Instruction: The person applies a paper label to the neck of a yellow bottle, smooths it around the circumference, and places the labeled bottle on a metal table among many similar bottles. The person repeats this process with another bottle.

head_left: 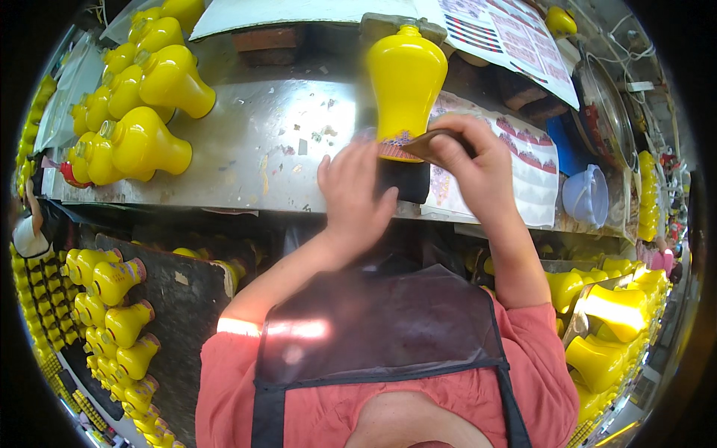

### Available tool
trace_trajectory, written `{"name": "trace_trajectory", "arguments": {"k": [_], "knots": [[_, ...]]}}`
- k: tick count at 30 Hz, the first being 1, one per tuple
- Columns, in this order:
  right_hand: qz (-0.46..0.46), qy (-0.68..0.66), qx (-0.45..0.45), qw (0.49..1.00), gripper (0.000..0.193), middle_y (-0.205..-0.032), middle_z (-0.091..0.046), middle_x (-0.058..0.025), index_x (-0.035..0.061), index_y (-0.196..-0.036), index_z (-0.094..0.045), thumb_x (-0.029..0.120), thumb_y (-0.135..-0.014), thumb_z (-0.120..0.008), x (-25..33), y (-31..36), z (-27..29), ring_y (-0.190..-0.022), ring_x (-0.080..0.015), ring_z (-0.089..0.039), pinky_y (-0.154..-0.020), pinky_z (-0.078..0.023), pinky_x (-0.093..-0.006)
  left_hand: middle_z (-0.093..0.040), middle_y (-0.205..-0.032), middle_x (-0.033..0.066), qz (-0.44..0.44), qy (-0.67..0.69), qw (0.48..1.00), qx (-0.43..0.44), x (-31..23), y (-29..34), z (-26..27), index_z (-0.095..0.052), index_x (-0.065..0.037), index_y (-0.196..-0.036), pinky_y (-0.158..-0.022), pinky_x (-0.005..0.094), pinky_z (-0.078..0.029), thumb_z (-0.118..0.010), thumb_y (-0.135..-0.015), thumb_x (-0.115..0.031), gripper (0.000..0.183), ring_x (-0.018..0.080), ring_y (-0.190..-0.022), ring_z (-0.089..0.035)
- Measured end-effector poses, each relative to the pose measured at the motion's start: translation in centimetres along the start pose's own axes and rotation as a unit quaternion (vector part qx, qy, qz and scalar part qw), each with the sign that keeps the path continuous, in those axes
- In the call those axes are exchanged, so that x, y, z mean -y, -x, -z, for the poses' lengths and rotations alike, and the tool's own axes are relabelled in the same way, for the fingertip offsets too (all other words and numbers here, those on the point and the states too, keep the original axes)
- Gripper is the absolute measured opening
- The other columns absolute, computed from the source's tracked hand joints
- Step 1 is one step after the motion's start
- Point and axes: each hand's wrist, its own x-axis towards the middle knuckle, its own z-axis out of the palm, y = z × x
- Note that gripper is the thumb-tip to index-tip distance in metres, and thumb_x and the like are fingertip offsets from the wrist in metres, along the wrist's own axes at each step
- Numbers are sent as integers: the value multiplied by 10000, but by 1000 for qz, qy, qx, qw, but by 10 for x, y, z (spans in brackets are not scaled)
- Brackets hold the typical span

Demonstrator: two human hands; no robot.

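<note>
A glossy yellow vase [407, 75] lies on its side at the bench's middle, its base toward me and its neck resting at a dark block [377, 27]. Around its base end runs a patterned decal band [396, 145] in purple and pink. My right hand [478, 153] grips a flat brown scraper [437, 145], whose edge meets the band on the right. My left hand [357, 187] is at the left of the base, fingers stretched forward and thumb apart; whether its fingertips touch the vase I cannot tell. Under the base end is a dark pad [403, 181].
Several plain yellow vases [149, 145] stand at the bench's left. Printed decal sheets [526, 160] lie right of my vase, near a pale blue bucket [585, 196]. Decorated vases [116, 278] line a board at lower left; more yellow vases [597, 362] fill the lower right.
</note>
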Motion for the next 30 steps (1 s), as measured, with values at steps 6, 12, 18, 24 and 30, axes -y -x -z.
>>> {"name": "trace_trajectory", "arguments": {"k": [6, 12, 18, 24, 30], "knots": [[19, 263, 53, 963, 403, -887, -676, -218, 67, -1397, -628, 171, -1009, -604, 2, 47, -22, -776, -397, -677, -693, -530, -463, -540, -1480, 217, -24, -1, 1000, -5, -1, -6, 2, -423, 48, -1520, -1198, 542, -193, -760, -806, -181, 822, 382, -1421, -457], [-104, 256, 100, 956, 636, -921, -685, -251, -43, -1553, -373, 101, -975, -595, -13, 65, -42, -774, -420, -687, -673, -537, -487, -569, -1455, 236, -35, 9, 999, -21, -2, -4, -5, -421, 62, -1515, -1201, 541, -191, -756, -815, -175, 812, 388, -1424, -480], [-23, 305, 62, 950, 831, -938, -696, -218, -50, -1566, -329, 205, -895, -748, -1, 42, -26, -753, -361, -711, -642, -552, -438, -566, -1458, 239, -32, 9, 999, -11, -2, -4, -3, -428, 77, -1506, -1204, 536, -196, -752, -816, -170, 802, 382, -1430, -476], [13, 410, 33, 911, 946, -944, -702, -173, -46, -1581, -313, 290, -849, -810, -2, 12, -47, -725, -324, -722, -618, -573, -402, -560, -1462, 241, -21, 23, 999, -8, -6, -6, 0, -434, 74, -1504, -1206, 537, -194, -743, -814, -158, 791, 379, -1434, -471], [-17, 371, 45, 928, 1026, -1033, -723, -240, -59, -1609, -196, 334, -875, -796, -7, 9, -47, -780, -385, -738, -643, -573, -437, -547, -1459, 249, -5, 52, 998, -17, -6, -7, 2, -453, 61, -1481, -1176, 574, -233, -740, -805, -154, 765, 390, -1415, -477]]}}
